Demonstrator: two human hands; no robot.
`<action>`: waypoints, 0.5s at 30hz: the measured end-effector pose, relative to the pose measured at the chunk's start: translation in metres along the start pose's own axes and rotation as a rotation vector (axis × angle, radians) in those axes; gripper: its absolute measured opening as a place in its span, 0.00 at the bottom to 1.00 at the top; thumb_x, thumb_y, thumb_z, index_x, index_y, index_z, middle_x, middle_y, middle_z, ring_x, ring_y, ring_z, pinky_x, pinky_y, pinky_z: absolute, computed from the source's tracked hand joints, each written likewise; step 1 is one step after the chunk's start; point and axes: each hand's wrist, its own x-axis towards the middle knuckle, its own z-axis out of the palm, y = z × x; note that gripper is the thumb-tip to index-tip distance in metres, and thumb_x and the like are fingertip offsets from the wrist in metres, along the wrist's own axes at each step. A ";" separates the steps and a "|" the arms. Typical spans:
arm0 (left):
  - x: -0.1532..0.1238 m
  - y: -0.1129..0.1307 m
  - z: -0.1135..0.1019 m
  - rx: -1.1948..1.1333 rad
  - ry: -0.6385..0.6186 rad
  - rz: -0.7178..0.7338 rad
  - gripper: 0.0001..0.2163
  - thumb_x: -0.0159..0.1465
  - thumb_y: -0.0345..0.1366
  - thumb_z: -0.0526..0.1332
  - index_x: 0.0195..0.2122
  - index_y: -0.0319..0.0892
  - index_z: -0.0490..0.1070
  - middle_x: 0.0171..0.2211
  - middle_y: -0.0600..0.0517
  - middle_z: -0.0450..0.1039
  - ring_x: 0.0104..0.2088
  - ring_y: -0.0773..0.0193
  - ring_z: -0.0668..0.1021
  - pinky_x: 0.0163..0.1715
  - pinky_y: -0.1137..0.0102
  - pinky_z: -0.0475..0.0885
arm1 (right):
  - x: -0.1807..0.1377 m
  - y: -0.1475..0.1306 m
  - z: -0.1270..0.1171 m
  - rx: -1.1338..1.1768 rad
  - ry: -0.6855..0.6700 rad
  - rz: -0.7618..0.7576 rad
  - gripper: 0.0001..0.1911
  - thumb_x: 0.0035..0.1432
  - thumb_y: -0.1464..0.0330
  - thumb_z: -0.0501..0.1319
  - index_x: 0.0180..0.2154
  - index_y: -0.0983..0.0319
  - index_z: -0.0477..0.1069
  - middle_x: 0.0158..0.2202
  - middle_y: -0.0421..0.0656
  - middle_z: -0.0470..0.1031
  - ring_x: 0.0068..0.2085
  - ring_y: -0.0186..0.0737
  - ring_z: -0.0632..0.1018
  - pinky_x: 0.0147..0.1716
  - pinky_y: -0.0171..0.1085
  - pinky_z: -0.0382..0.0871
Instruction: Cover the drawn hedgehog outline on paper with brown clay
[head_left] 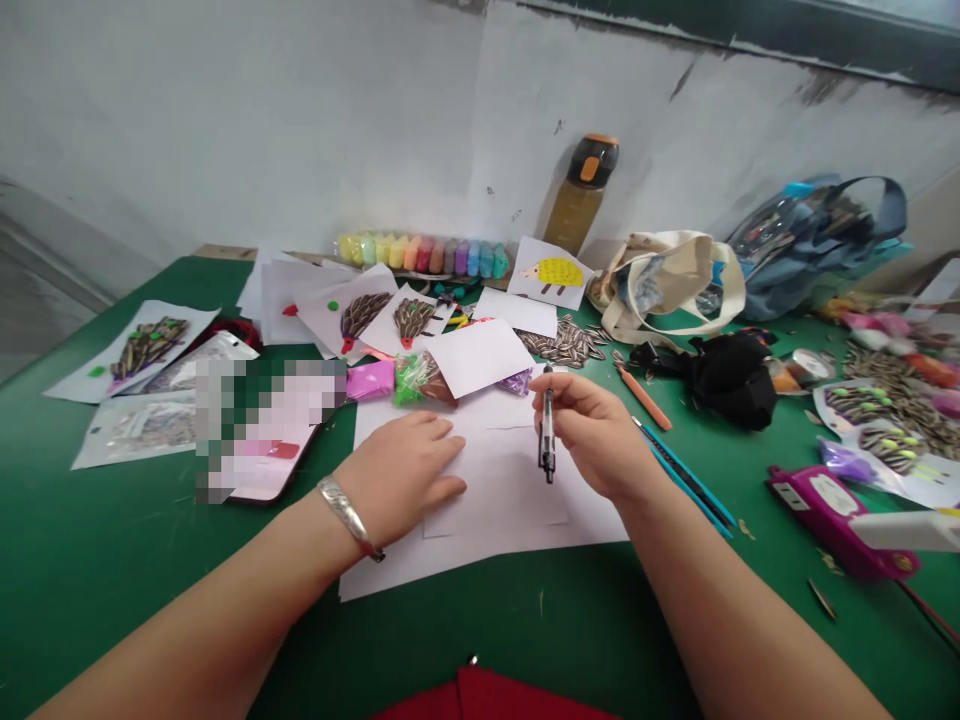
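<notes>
My left hand (405,472) lies palm down, fingers loosely curled, on a white sheet of paper (495,490) spread over the green table (112,560); a silver bracelet circles that wrist. My right hand (596,435) pinches a black pen (547,430), held upright with its tip just above the same sheet. A smaller white sheet (480,355) lies tilted just beyond both hands.
Several paper cards with sunflower-seed hedgehogs (367,312) lie at the back and left, with a seed pile (566,343). A row of coloured clay pots (424,253), a bottle (581,195) and bags (667,280) line the wall. Pencils (645,398), a purple tool (832,508) and a blurred patch (262,425) flank my hands.
</notes>
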 end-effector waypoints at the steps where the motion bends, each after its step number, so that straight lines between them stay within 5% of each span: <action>1: 0.000 0.001 0.000 0.015 -0.027 0.005 0.12 0.62 0.41 0.62 0.43 0.40 0.74 0.44 0.44 0.72 0.48 0.50 0.72 0.49 0.57 0.67 | 0.000 0.002 0.005 0.016 -0.010 -0.007 0.12 0.50 0.75 0.59 0.39 0.58 0.70 0.33 0.37 0.69 0.30 0.32 0.71 0.31 0.35 0.66; 5: -0.002 0.004 0.000 0.047 -0.072 -0.016 0.16 0.60 0.43 0.64 0.46 0.41 0.72 0.46 0.44 0.70 0.50 0.48 0.69 0.50 0.57 0.66 | -0.002 0.007 0.021 -0.007 -0.034 -0.006 0.09 0.56 0.68 0.63 0.38 0.57 0.63 0.28 0.34 0.69 0.29 0.32 0.71 0.31 0.34 0.66; 8: -0.003 0.005 -0.001 0.044 -0.081 -0.023 0.17 0.59 0.44 0.65 0.47 0.41 0.72 0.45 0.44 0.69 0.49 0.49 0.70 0.49 0.57 0.66 | -0.006 0.013 0.031 0.077 -0.039 0.033 0.10 0.63 0.58 0.56 0.40 0.56 0.61 0.27 0.35 0.70 0.26 0.32 0.71 0.29 0.35 0.67; 15: -0.005 -0.002 0.003 0.028 -0.075 -0.022 0.21 0.57 0.43 0.67 0.50 0.43 0.70 0.53 0.44 0.68 0.54 0.47 0.69 0.51 0.56 0.66 | -0.011 0.025 0.041 -0.023 -0.023 0.054 0.17 0.63 0.53 0.54 0.40 0.60 0.70 0.20 0.34 0.64 0.20 0.30 0.63 0.20 0.31 0.56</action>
